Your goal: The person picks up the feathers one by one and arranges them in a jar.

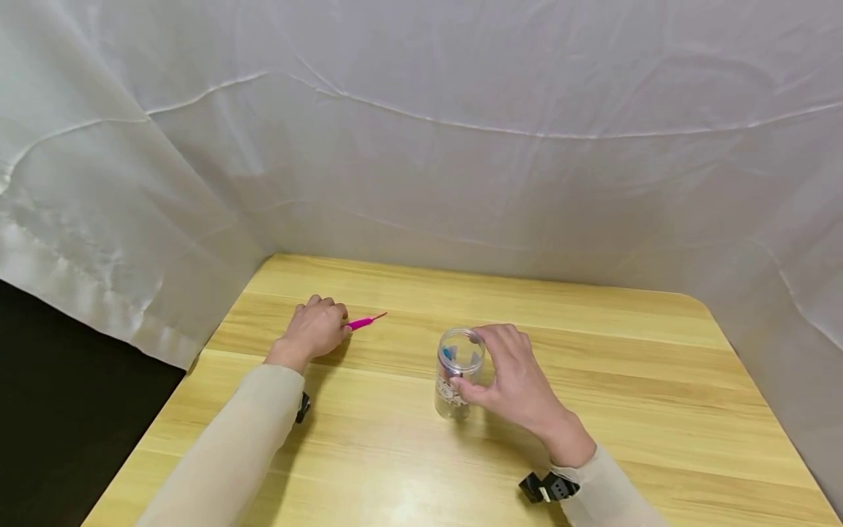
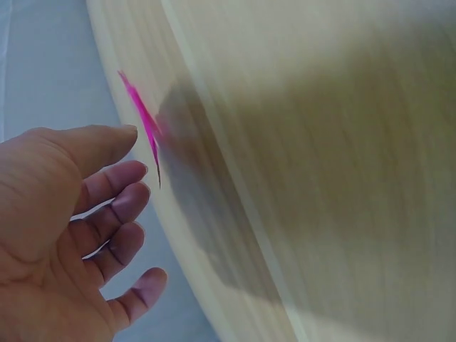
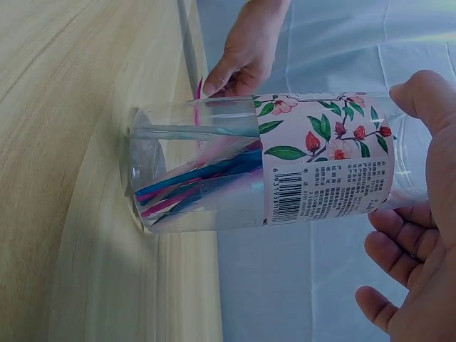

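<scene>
Looks like pickup stage: left hand (image 1: 317,328) sits loose-fingered at the pink stick (image 1: 366,320), not yet pinching, while right hand (image 1: 510,373) grips the clear jar (image 1: 456,373), so next needs a fine pinch.

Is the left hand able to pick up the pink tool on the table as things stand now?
Probably yes. The left hand rests right beside the pink tool, its fingers loose and holding nothing, with bare table around. The right hand and the jar stand apart.
</scene>
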